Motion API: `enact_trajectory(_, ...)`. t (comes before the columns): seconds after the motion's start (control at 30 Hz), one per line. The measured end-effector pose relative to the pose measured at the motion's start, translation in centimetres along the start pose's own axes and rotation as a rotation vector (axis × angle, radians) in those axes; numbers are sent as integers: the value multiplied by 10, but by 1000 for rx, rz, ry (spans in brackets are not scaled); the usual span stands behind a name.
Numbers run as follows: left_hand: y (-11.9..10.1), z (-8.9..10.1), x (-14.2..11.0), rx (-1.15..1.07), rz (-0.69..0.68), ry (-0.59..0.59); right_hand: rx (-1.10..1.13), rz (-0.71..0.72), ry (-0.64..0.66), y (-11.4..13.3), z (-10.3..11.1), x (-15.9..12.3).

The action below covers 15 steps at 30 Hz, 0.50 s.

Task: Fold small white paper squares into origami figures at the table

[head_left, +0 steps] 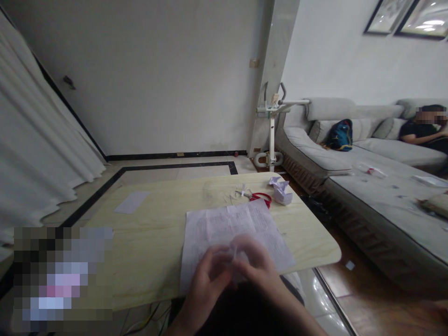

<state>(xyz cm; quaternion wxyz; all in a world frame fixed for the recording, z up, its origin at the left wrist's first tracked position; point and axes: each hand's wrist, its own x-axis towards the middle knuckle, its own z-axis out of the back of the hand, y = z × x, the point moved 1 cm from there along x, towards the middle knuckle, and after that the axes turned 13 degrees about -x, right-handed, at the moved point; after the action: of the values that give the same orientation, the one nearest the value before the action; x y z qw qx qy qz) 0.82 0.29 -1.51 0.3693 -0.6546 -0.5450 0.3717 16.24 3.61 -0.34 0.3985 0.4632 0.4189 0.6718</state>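
In front of you, the table had a smooth, matt surface of wood, and the sheet on it was of dull paper with creases. You had also scissors, whose blades looked like metal and whose handles looked like plastic. To your right, the sofa looked like matt cloth, and the floor like glossy wood.

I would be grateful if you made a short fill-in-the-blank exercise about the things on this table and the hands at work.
1. The left hand and right hand are held close ____, with blurred fingers.
2. The large creased sheet on the table is made of ____.
3. The scissors have ____ handles.
4. As the camera sees it, the crumpled paper lies to the ____ of the scissors.

Missing words: together; paper; red; right.
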Motion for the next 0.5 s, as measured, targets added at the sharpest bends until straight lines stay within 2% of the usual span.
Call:
enact_trajectory(0.27, -3, 0, 1, 93, -58, -79, -125, 90, -54, 6, 0, -1)
enact_trajectory(0.5, 14, 12, 0, 535, -360, -126, -370, 228, -127, 3, -5, -7)
